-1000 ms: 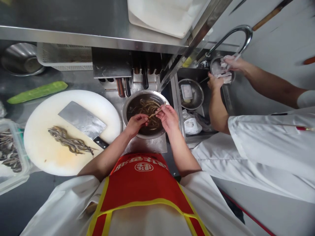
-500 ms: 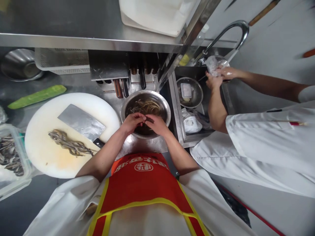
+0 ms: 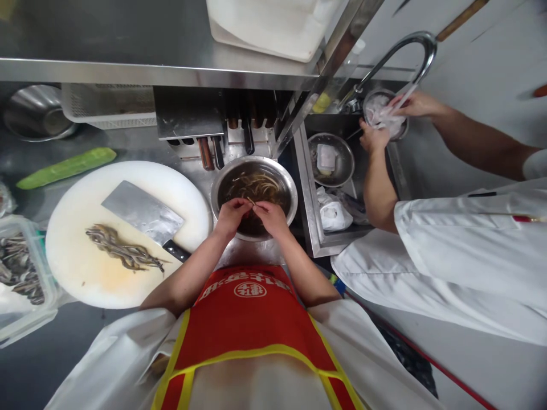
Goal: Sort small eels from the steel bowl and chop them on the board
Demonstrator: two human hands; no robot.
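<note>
Over the steel basin (image 3: 216, 176), my left hand (image 3: 233, 216) and my right hand (image 3: 270, 218) meet, fingertips nearly touching. Both pinch a thin eel strip (image 3: 252, 201), of which only a short pale bit shows between the fingers. Below them, dark water in the basin covers several long, slender eel strips (image 3: 260, 185). To the left, a round white cutting board (image 3: 77, 205) carries a bunch of small dark eels (image 3: 122, 247). A cleaver (image 3: 143, 210) lies flat beside them, its black handle pointing toward my left forearm.
A plastic tub (image 3: 49, 279) of dark eel pieces stands far left, below a peeled green gourd (image 3: 66, 168). Behind the basin is a knife rack (image 3: 188, 122). On the right, a co-worker's hands (image 3: 376, 136) hold a bowl under the faucet (image 3: 423, 40) at the sink (image 3: 316, 242).
My hands have shifted slightly, and a bit of the strip now shows between my fingertips. The co-worker's hands have moved apart over the bowl under the faucet.
</note>
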